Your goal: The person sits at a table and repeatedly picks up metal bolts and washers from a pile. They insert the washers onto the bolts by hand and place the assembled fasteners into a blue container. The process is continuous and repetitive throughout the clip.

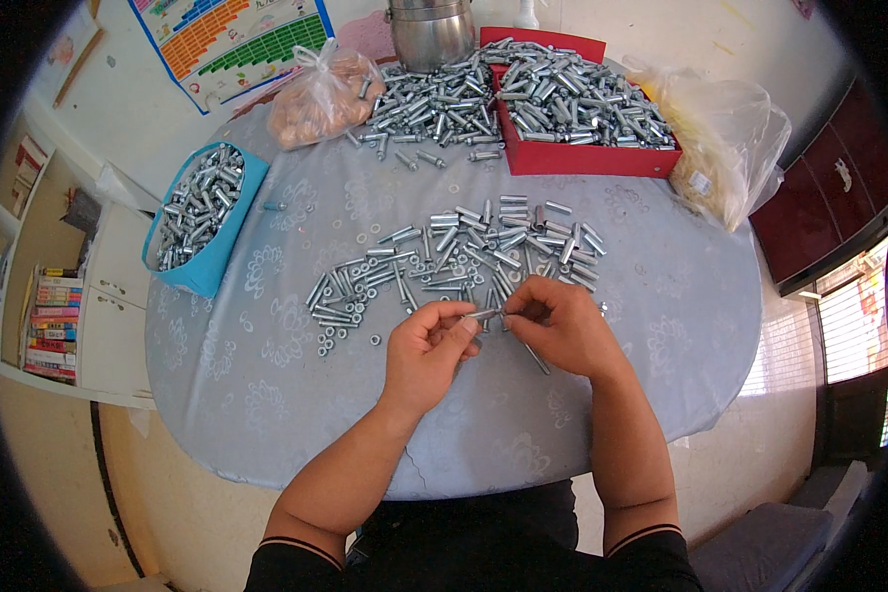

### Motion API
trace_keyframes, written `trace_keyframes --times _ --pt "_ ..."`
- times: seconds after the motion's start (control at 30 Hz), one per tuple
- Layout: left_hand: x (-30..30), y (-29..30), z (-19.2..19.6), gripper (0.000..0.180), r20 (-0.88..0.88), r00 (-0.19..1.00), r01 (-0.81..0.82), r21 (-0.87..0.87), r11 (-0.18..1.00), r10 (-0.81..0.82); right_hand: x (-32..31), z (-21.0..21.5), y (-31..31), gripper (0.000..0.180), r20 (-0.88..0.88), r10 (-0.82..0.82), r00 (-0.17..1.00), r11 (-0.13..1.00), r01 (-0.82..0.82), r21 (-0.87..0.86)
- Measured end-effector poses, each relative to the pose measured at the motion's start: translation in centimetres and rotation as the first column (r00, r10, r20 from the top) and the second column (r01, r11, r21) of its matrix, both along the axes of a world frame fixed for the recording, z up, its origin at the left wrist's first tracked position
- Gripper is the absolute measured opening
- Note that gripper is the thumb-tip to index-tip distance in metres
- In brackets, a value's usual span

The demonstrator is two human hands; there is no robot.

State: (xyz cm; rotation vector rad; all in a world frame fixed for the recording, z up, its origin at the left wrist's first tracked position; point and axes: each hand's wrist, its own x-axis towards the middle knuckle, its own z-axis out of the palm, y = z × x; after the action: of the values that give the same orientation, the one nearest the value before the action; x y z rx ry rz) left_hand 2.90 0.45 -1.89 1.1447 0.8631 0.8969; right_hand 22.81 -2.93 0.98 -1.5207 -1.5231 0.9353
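My left hand and my right hand meet over the near middle of the round table. Between their fingertips they pinch one short silver metal bolt, held level. A second long bolt sticks out under my right palm. Just beyond the hands lies a spread pile of silver bolts, sleeves and small nuts on the pale blue patterned cloth.
A blue box filled with bolts stands at the left. At the back a red box is heaped with bolts, with a loose heap beside it. Two plastic bags and a steel pot stand at the back.
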Motion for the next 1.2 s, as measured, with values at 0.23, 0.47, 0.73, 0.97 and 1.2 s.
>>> trace_keyframes --times 0.23,0.47,0.73,0.97,1.2 --pt "-0.02 -0.01 0.05 0.02 -0.004 1.0 -0.004 0.001 1.0 0.004 0.0 0.27 0.14 0.025 -0.001 0.02 1.0 0.999 -0.02 0.04" --pt "-0.04 -0.07 0.28 0.019 0.003 1.0 -0.007 -0.005 1.0 0.007 -0.02 0.26 0.23 0.025 -0.013 0.028 1.0 0.999 -0.027 0.04" --pt "-0.13 -0.14 0.39 0.02 0.02 1.0 0.013 0.014 1.0 -0.013 -0.29 0.58 0.14 0.021 -0.145 -0.01 0.989 0.999 0.004 -0.047" --pt "-0.15 -0.1 0.09 0.02 0.042 0.999 0.03 0.017 0.999 -0.03 -0.4 0.38 0.11 0.02 -0.206 0.019 0.978 0.998 -0.03 -0.047" --pt "-0.15 -0.15 0.35 0.02 0.029 0.999 0.039 0.0 0.999 -0.039 -0.54 1.11 -0.01 0.019 -0.15 0.024 0.988 0.998 -0.033 -0.06"
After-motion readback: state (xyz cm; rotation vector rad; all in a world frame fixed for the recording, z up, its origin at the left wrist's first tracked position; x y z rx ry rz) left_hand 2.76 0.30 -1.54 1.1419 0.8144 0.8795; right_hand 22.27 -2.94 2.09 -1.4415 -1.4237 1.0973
